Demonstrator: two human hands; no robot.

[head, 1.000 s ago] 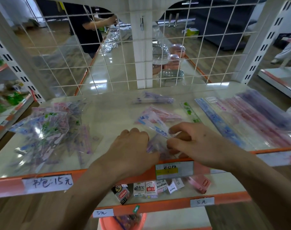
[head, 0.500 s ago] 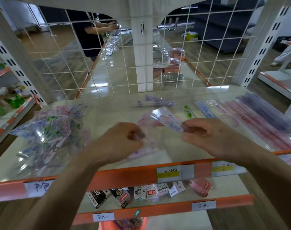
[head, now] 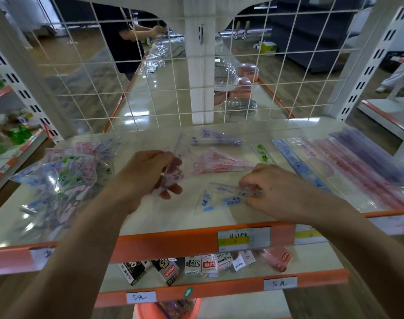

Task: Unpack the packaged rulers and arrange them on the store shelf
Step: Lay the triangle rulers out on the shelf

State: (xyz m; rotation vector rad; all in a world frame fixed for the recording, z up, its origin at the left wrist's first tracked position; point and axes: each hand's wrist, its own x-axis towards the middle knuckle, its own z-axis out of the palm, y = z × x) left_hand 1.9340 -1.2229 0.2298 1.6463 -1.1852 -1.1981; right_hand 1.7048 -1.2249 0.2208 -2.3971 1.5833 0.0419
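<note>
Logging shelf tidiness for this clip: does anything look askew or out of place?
Yes. At left on the shelf, the packaged rulers lie in a jumbled heap, unlike the long rulers lined up at right. Below, small boxes lie tipped at mixed angles.

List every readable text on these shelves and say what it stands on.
"5元": handwritten white label, lower shelf edge, left.
"5元": second white label, same edge, right.
"20": small white box.
Yellow price tag on the upper edge, other boxes: too blurred to read.
</note>
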